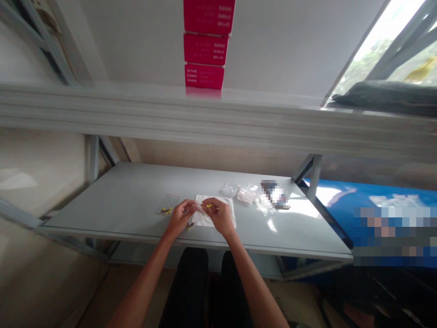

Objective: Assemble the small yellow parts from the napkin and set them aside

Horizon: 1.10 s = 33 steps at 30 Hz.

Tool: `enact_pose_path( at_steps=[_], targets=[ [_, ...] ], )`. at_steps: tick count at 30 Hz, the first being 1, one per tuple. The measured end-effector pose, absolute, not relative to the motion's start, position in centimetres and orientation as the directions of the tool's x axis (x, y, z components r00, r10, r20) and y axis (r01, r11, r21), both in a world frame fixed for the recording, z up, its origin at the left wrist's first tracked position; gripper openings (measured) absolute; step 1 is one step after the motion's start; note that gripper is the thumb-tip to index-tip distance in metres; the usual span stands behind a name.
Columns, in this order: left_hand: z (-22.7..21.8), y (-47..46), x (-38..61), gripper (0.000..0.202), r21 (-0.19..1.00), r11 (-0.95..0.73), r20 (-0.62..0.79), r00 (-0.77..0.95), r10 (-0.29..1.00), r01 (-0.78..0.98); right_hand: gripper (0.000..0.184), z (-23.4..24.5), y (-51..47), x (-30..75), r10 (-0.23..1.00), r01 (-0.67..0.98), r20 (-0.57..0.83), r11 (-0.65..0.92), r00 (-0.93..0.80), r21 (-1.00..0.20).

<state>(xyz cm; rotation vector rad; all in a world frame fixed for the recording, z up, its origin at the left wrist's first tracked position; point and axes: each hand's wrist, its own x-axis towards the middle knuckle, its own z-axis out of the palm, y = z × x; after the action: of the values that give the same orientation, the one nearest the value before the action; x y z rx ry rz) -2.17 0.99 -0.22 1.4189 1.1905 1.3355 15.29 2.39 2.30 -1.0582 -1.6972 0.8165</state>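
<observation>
Both my hands meet over a white sheet [223,204] lying on a grey shelf board [129,196]. My left hand [180,217] and my right hand [221,215] have their fingers pinched on a small clear plastic bag [201,207] with tiny yellow pieces [209,206] in it. One more yellow piece [190,225] lies just under my left hand. Left of that hand lies another small clear bag [168,205] holding yellow pieces.
Several more small clear bags [246,193] lie to the right on the shelf, beside a blurred-out dark item. A shelf beam [218,118] runs overhead. Three pink boxes [205,50] stand stacked above. A blue surface [341,205] lies to the right.
</observation>
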Motion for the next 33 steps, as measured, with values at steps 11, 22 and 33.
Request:
enact_pose_path(
  at_steps=[11,22,33],
  targets=[
    [-1.0,1.4,-2.2,0.038,0.989,-0.146,0.147,-0.086,0.985,0.015,0.025,0.3,2.4,17.4,0.918,0.537,0.384,0.374,-0.098,-0.756],
    [-1.3,1.6,-2.1,0.04,0.981,-0.186,0.192,-0.117,0.974,0.058,0.016,-0.2,1.6,15.4,0.878,0.749,0.377,0.458,-0.296,-0.478],
    [-0.6,1.2,-2.1,0.034,0.959,-0.23,0.234,-0.004,0.972,0.163,0.013,0.5,3.5,15.7,0.867,0.357,0.442,0.498,-0.23,-0.79]
  ],
)
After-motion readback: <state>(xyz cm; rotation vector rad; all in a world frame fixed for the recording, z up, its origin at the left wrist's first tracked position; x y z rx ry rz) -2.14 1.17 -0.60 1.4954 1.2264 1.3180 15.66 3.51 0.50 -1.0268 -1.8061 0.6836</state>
